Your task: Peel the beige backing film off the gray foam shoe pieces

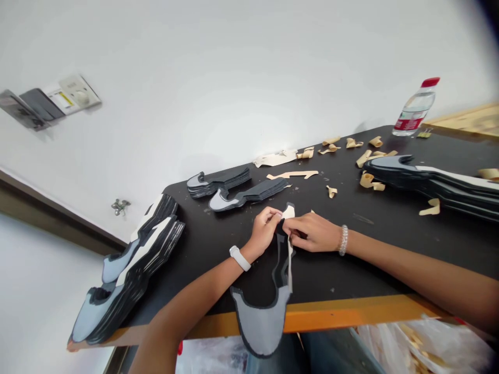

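Observation:
A grey and black shoe upper piece (260, 324) lies in front of me, its rounded grey end hanging over the table's front edge. Its narrow arm reaches up between my hands, with a white strip (289, 212) at the tip. My left hand (267, 228), with a white band on the wrist, pinches the left side of the arm near the tip. My right hand (312, 231), wearing a beaded bracelet, has its fingers closed on the arm's right side, where a pale edge runs down. The fingers hide part of the piece.
Stacks of similar pieces stand at the left edge (128, 280), the back (249, 195) and the right (436, 184). Curled tan backing scraps (354, 143) litter the black table (331, 280). A water bottle (415, 111) stands at the back right near a binder clip (424, 133).

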Motion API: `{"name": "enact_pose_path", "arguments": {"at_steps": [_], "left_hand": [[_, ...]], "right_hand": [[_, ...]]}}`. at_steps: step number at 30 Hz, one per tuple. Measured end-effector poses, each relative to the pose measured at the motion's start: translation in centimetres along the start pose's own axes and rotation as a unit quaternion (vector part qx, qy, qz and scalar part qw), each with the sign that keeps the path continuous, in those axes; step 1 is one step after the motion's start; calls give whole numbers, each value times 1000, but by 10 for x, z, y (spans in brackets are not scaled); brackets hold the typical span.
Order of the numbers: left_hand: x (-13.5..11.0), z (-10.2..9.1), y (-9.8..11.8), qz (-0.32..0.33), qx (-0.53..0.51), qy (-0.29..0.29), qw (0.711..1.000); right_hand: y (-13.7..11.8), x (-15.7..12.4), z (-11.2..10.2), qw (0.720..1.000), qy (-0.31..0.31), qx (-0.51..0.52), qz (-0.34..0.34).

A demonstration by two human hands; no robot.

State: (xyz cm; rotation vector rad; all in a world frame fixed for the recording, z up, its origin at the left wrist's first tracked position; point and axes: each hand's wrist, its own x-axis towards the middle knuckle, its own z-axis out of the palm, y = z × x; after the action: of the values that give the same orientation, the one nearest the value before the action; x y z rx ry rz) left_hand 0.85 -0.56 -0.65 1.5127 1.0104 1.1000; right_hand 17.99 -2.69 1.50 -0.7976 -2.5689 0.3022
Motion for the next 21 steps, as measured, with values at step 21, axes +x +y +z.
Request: {"name": "enact_pose_path", "arguments": {"at_steps": [21], "left_hand": [[-3,1,5,-38,-25,38,998]], "right_hand": [[1,-1,-8,993,62,-77,-64]]}}
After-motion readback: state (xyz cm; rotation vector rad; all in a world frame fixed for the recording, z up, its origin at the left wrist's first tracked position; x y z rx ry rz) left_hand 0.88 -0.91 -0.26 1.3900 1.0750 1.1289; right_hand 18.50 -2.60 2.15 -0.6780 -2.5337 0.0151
